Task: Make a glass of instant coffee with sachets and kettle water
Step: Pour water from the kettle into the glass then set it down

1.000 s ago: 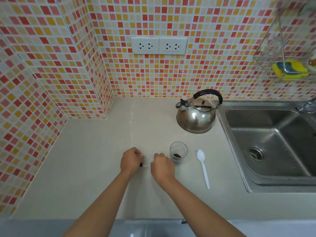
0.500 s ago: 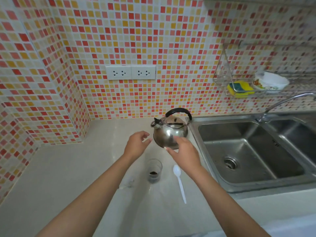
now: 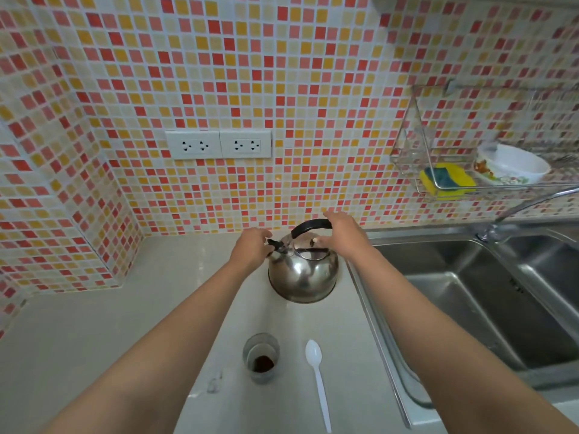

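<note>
Both hands' grip on kettle (image 3: 303,274) (upright)

Even, soft daylight fills the scene, bright without harsh contrast. Shadows are faint: a pale one lies under the kettle (image 3: 303,274) on the counter (image 3: 94,333). The kettle's steel body carries dull reflections and a small highlight, and the sink (image 3: 488,296) shows a mild sheen. Wide-angle distortion bends the tile wall (image 3: 282,89) lines and stretches the forearms near the bottom edge. Corners look soft and slightly smeared; the centre is reasonably sharp.
</note>
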